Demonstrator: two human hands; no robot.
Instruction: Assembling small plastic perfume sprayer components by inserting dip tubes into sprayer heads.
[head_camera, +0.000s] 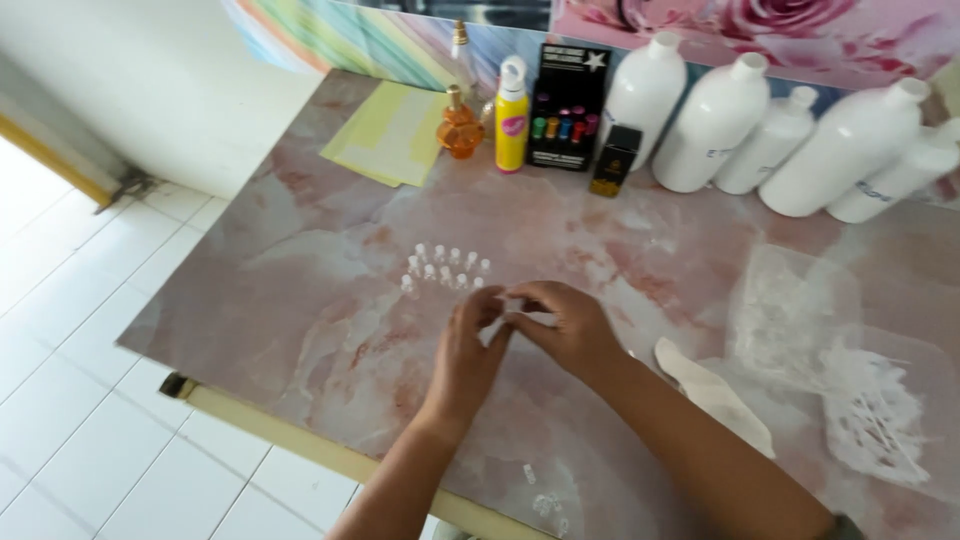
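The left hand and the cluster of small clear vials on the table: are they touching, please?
Apart. The head view shows bare marble between the left hand and the vials.

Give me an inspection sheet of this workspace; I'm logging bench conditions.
Surface: pink marbled table, tiled floor beside it.
Job's things: small clear vials clustered upright; a tiny clear piece between both hands.
Clutter: white bottles, yellow spray bottle, orange perfume bottle, black display box, yellow paper, plastic bags.
Grippers: left hand and right hand pinch together.
Cables: nothing seen.
Surroundings: colourful backdrop, white wall.
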